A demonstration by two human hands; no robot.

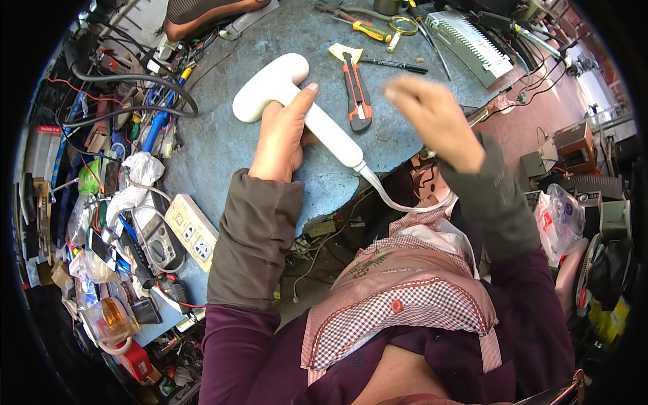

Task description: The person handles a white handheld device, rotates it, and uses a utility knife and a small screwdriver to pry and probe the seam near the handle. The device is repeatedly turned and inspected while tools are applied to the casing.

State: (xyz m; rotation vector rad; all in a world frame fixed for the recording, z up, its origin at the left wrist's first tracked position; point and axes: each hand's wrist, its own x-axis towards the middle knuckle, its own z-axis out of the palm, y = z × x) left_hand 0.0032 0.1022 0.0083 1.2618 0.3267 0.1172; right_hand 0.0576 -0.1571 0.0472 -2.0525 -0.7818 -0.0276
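Note:
In my left hand (283, 138) is a white hammer-shaped handheld appliance (331, 137), held by its handle with the thumb along the top. Its rounded head (266, 88) points away from me over the blue worktop. A white cord (388, 198) leaves the handle's end and bends toward my lap. My right hand (432, 118) is raised above the bench's right side; motion blurs its fingers, and nothing shows clearly in them. Between the hands lies a red and black utility knife (357, 93), with a yellowish scrap (346, 52) at its tip. A black marker pen (394, 65) rests beside it.
A yellow-handled screwdriver (370, 30), a magnifying glass (403, 25) and a silver finned metal case (469, 47) lie at the far side of the worktop (202, 145). Along the left are a power strip (192, 231), a multimeter (158, 246) and tangled cables.

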